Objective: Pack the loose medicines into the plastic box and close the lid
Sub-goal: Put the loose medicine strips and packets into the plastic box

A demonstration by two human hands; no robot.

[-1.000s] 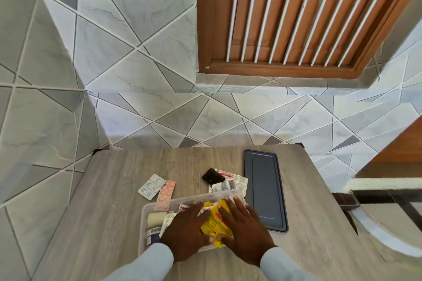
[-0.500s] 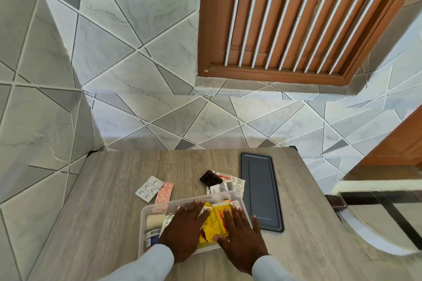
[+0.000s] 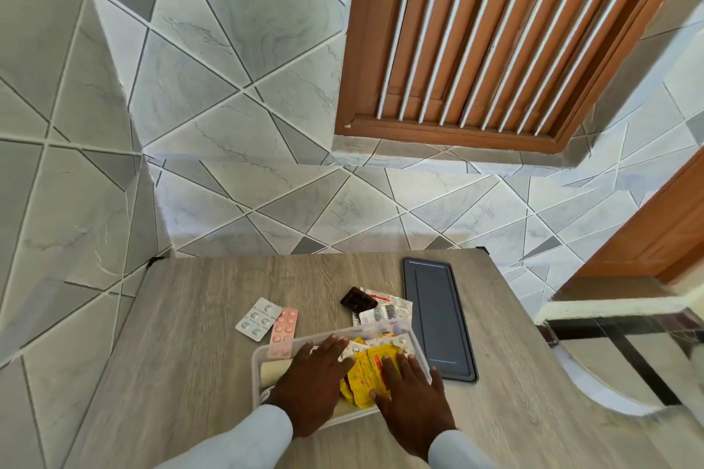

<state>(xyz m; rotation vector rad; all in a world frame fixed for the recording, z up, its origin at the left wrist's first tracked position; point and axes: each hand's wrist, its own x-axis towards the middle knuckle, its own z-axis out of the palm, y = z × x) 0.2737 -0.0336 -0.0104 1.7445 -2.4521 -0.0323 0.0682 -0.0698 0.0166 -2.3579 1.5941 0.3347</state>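
Medicines partly fill the plastic box (image 3: 263,362), which sits at the near middle of the wooden table (image 3: 183,335). A bundle of yellow sachets (image 3: 365,373) lies on top of its contents, with a foil strip beside them and a pale roll at the box's left end. Left hand (image 3: 310,381) and right hand (image 3: 409,398) both lie flat and spread on the contents, fingers extended, pinching nothing; I judge they are pressing the load down to make room.

Packing is not finished. Outside the box, a pink blister strip (image 3: 282,331) touches its far-left rim, with a silver blister pack (image 3: 258,318) just beside it. Beyond the far-right rim lie a dark blister pack (image 3: 358,299) and some white-and-red packets (image 3: 388,306). The dark grey lid (image 3: 438,320) rests flat to the right, not yet fitted.
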